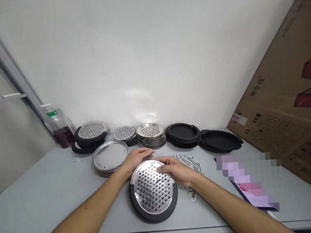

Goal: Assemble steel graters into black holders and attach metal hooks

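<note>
On the pale grey table (44, 195) in the head view, I am watching both bare hands working at a round perforated steel disc (152, 187) that is sitting in a black base (151, 215) near the front edge, right between the forearms. The left hand (138, 157) is resting at the disc's far rim with its fingers curled close together around a small metal ring (152, 153); I cannot tell whether they are actually pinching it. The right hand (175, 170) is lying over the disc's upper right edge, fingers flat and side by side, touching the steel without clamping on it. Just beside that hand a scatter of metal hooks (190, 161) is lying loose. Further back, a stack of plain steel lids (109, 157) is sitting left of the hands, and along the wall I am seeing a perforated disc on black bases (91, 134), two stacks of perforated discs (150, 134) and two piles of black trays (183, 134). A white wall (151, 53) is closing off the room behind, with a grey metal frame (9, 77) slanting down at the left. A clear bottle (57, 127) of dark red liquid is standing in the left corner; its green label is too small for me to read. A big cardboard box (285, 114) is leaning in from the right, carrying printed characters, what looks like "V6", red shapes and a pink sticker, mostly unreadable. A blurred patch is covering a dark booklet (254, 194) at the right.
</note>
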### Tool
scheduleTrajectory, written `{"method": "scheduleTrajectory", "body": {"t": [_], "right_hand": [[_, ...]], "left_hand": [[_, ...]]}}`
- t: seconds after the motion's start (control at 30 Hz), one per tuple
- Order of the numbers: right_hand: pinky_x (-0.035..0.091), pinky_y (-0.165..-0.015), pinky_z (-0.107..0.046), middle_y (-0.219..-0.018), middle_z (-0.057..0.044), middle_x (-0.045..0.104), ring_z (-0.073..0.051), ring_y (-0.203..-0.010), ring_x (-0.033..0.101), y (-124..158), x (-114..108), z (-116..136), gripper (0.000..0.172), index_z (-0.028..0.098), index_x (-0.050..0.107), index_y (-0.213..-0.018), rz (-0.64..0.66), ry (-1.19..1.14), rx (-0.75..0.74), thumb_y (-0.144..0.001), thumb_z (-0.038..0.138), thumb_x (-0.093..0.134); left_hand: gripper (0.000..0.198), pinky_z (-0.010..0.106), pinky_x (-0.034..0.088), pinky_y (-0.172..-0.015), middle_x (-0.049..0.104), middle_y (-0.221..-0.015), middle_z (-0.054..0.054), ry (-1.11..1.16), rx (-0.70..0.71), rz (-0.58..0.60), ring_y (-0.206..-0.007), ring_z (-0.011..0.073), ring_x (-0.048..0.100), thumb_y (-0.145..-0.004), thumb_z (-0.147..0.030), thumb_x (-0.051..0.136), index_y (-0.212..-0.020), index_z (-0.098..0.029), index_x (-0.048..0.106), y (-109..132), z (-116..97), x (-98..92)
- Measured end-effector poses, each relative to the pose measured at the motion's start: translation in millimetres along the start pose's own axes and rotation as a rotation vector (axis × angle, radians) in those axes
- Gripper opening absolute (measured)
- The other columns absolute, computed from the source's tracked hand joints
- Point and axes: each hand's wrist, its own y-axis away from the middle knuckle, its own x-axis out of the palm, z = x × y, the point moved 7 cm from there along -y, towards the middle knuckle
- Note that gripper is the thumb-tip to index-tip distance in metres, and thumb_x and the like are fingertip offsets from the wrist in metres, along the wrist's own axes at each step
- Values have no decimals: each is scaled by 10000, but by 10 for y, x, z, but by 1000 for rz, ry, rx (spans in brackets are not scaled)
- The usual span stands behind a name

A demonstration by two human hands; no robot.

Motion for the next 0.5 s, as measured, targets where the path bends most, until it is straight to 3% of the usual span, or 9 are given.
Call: {"method": "scheduleTrajectory", "body": {"t": [0.13, 0.33, 0.5], "right_hand": [[508, -807, -328, -994, -74, 751, -181, -829, 691, -18, -76, 5, 512, 181, 685, -1191, -76, 16, -15, -690, 159, 788], [508, -869, -360, -1063, -86, 739, -191, -864, 695, -34, -111, 5, 504, 175, 681, -1191, -89, 46, -77, -700, 178, 796], [518, -817, -345, -1047, -86, 743, -193, -839, 699, -41, -107, -27, 500, 176, 686, -1166, -118, -15, -58, -681, 183, 811]], "left_hand": [[267, 292, 479, -724, 732, -811, 61, -36, 26, -9, -771, 187, 638, -744, -379, 757, -863, -141, 777, -7, 12, -1], [272, 284, 471, -710, 721, -788, 51, -95, 77, -29, -758, 188, 627, -771, -392, 727, -889, -152, 778, -41, 48, -13], [262, 280, 452, -685, 713, -761, 42, -164, 129, -61, -735, 189, 618, -784, -392, 716, -879, -156, 779, -10, -1, -23]]}}
